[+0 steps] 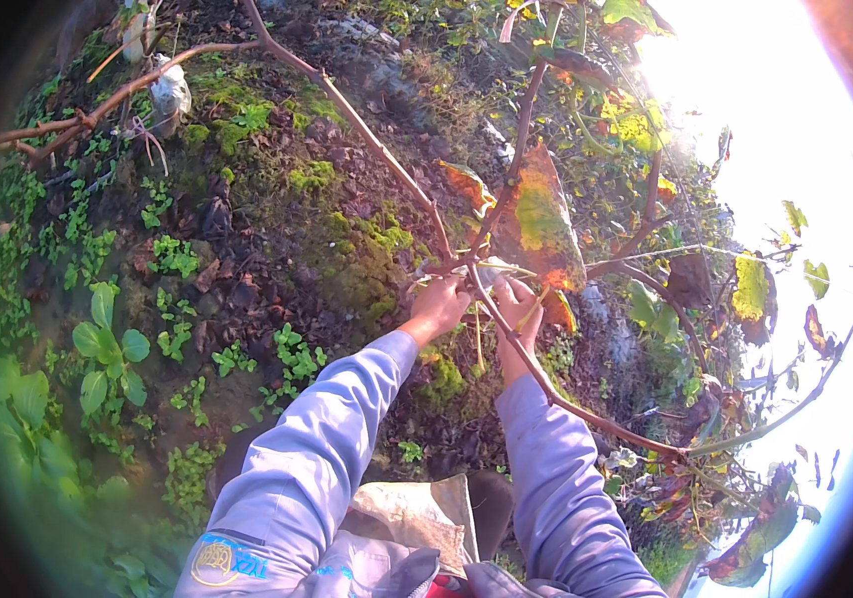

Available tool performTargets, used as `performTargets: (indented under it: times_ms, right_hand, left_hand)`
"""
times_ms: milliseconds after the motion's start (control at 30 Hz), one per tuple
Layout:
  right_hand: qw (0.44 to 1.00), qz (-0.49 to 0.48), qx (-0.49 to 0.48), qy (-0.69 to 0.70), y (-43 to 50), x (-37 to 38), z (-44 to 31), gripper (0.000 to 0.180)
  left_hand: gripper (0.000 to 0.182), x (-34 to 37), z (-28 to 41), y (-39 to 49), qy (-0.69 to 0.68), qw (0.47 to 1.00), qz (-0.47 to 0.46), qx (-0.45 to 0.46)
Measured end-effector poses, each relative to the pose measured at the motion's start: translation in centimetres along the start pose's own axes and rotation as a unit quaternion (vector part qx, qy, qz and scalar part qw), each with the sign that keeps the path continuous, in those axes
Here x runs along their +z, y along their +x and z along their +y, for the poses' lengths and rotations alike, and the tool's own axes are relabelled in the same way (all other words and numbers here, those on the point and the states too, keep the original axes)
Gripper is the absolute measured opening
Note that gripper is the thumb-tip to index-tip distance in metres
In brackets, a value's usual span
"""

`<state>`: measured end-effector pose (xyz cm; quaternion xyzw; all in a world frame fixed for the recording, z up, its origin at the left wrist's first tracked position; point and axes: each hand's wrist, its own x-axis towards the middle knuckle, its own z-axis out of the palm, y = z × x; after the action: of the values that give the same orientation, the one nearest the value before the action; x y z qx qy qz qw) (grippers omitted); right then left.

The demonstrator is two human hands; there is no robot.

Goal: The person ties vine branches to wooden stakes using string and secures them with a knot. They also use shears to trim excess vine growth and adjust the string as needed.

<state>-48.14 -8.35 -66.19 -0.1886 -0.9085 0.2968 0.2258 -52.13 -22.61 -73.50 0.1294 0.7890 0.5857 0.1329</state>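
Observation:
My left hand [441, 305] is at the middle of the view, its fingers bent close beneath a fork in a brown woody vine [396, 166]. To the right of it, my right hand [517, 312] reaches up behind a thin cane of the vine, its fingertips near a whitish piece of material [487, 273] at the fork. What the fingertips pinch is partly hidden by stems. A large yellow, green and orange leaf [544, 217] hangs just above my right hand, and thin pale stalks cross beside its fingers.
Long bare canes [606, 424] arch across both sides. A white bag-like wrapping [170, 91] hangs at the upper left. Below are mossy soil [355, 250], a broad-leaved green plant [110, 351] and, near my body, a stained pale cloth or sack [426, 516]. Withered leaves hang at the right.

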Motion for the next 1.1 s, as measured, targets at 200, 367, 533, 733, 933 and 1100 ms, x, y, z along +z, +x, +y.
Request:
performTargets:
  times_ms: [200,367,533,733,933,1100]
  right_hand:
    - [0.987,-0.063,0.095,0.116,-0.1,0.6,0.0,0.045]
    - [0.985,-0.075,0.094,0.126,-0.4,0.6,-1.1,0.04]
    - [0.955,-0.102,0.118,0.253,-1.4,0.2,-1.9,0.028]
    - [0.938,-0.087,0.151,0.299,-2.2,-1.0,-0.8,0.024]
    - [0.913,-0.107,0.164,0.358,-2.3,-0.7,-0.2,0.03]
    - [0.894,-0.126,0.175,0.394,-1.6,-0.4,-1.1,0.032]
  left_hand:
    - [0.048,-1.1,-0.3,0.5,0.12,0.989,-0.077,0.038]
    - [0.051,-0.6,-1.0,1.3,0.077,0.988,-0.094,0.095]
    - [0.038,-1.1,0.2,0.6,0.165,0.981,-0.081,0.053]
    - [0.034,-0.8,0.8,0.3,0.146,0.988,-0.043,0.016]
    - [0.034,1.1,-0.4,1.0,0.039,0.997,-0.052,-0.031]
    - [0.04,-0.6,-1.0,1.4,0.053,0.985,-0.142,0.087]
